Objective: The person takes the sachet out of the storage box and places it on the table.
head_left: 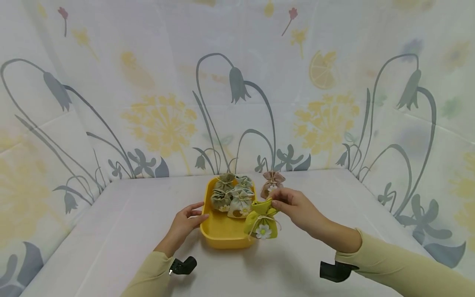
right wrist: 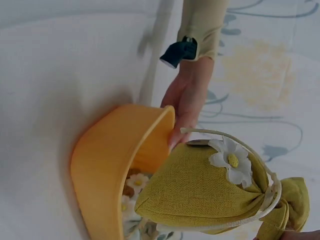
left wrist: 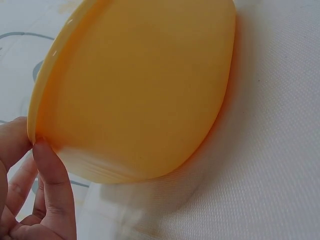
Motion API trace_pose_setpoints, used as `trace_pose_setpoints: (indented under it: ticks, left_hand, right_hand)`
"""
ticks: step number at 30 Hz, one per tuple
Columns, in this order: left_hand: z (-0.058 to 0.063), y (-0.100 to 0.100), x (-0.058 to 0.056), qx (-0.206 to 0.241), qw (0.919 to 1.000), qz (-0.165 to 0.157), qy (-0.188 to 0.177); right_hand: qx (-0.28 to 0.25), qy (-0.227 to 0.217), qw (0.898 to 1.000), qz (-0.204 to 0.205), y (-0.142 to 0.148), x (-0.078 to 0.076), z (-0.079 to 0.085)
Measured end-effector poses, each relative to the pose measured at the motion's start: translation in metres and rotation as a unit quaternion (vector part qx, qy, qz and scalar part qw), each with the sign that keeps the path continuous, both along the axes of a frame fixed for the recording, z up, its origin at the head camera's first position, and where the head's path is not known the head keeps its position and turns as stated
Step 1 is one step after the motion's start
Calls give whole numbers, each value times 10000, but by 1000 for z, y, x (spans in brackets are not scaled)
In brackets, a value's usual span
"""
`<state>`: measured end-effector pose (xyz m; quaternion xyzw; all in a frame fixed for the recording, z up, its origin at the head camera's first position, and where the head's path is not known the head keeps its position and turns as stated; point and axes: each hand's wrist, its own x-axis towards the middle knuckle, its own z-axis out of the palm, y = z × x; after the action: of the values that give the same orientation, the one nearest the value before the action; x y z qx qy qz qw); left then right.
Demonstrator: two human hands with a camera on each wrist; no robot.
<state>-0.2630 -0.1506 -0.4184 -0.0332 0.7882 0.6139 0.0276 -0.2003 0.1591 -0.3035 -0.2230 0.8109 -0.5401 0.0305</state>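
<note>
A yellow plastic bin [head_left: 226, 243] stands on the white table. My left hand [head_left: 183, 225] pinches its left rim between thumb and fingers, as the left wrist view shows close up at the rim [left wrist: 37, 100]. From my right hand [head_left: 297, 206] hangs a yellow-green drawstring pouch [head_left: 261, 222], pinched by its gathered top. It carries a white cloth daisy [right wrist: 231, 161] and a pale cord, and overlaps the bin's right front corner in the head view. Several pouches sit inside the bin toward the back, among them an olive pouch [head_left: 220, 199] and a pale pouch [head_left: 241, 202].
Behind my right hand, a pinkish-brown pouch [head_left: 272, 183] stands on the table to the right of the bin. A floral curtain [head_left: 237, 123] encloses the back and sides of the white table [head_left: 141, 214]. Black wrist cameras [head_left: 335, 271] sit under both sleeves.
</note>
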Motion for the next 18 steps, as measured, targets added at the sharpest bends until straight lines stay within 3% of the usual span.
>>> trace_pose_setpoints:
  ticks: [10,18]
  left_hand:
    - [-2,-2,-2,38,10000,17,-42]
    - [-1,0,-3,6,9999,27,-105]
  right_hand:
    - [-189,-151,9967,-769,33,-3,3]
    - [-160,-138,9902,-1380,60,-23,-2]
